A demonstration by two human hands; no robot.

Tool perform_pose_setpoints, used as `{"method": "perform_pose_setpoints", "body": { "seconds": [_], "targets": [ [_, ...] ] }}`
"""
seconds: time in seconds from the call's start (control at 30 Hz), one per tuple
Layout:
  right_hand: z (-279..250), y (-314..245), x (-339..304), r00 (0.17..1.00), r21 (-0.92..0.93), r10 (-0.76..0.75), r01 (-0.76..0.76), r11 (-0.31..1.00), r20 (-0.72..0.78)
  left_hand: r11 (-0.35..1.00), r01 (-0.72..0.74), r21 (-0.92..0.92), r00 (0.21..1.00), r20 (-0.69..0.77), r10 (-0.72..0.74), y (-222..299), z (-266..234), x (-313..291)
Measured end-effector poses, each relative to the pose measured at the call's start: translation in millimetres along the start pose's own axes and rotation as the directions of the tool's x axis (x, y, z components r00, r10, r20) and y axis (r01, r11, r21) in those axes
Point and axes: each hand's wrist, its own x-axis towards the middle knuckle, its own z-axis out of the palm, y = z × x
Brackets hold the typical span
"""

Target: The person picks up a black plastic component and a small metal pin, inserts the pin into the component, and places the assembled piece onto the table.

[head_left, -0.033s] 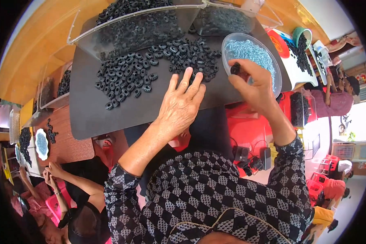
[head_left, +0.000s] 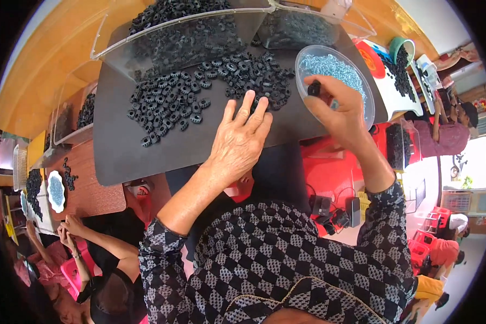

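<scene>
My left hand (head_left: pixel 237 141) lies with its fingers spread, fingertips touching the near edge of a heap of small black ridged plastic pieces (head_left: pixel 259 75) on a dark tabletop (head_left: pixel 140 162). Left of that heap, more of the same pieces form a looser spread (head_left: pixel 164 102). Over the near rim of a round clear tub (head_left: pixel 302 81), my right hand (head_left: pixel 340 110) pinches one black piece (head_left: pixel 314 88) between thumb and index finger. Tiny shiny light-blue parts (head_left: pixel 335 66) fill the tub; their exact kind is too small to make out.
Clear bins (head_left: pixel 183 27) of black pieces stand along the far side. A red chair (head_left: pixel 329 167) is below the table at right, near black devices with cables (head_left: pixel 335 210). At lower left a co-worker's hands (head_left: pixel 70 229) are near a brown table (head_left: pixel 86 183) bearing a white scalloped dish (head_left: pixel 51 191).
</scene>
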Motion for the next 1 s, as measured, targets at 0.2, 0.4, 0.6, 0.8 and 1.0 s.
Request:
{"method": "perform_pose_setpoints", "body": {
  "seconds": [0.2,0.4,0.6,0.8,1.0],
  "targets": [
    [-12.4,-4.6,64.9,0.972,-0.104,-0.193,0.179,0.978,-0.135,0.979,0.128,0.16,0.978,-0.186,-0.098,-30.2,-24.0,-9.4],
    [-23.7,-16.8,133.3,0.921,-0.214,-0.291,0.239,0.947,-0.259,0.938,0.318,0.139,0.939,-0.187,-0.291,-75.7,-48.9,0.8],
    [6.9,-38.1,170.1,0.919,-0.377,-0.296,0.185,0.907,-0.261,0.91,0.242,0.338,0.97,-0.078,-0.229,-86.1,-37.0,-9.7],
    [1.4,-7.7,213.7,0.874,-0.52,-0.445,0.291,0.803,-0.198,0.902,0.277,0.331,0.961,-0.072,-0.268,-89.3,-40.6,-10.3],
    [22.0,-10.3,230.6,0.919,-0.495,-0.38,0.282,0.822,-0.107,0.92,0.304,0.248,0.948,-0.175,-0.266,-93.6,-42.9,-10.9]
  ]
}}
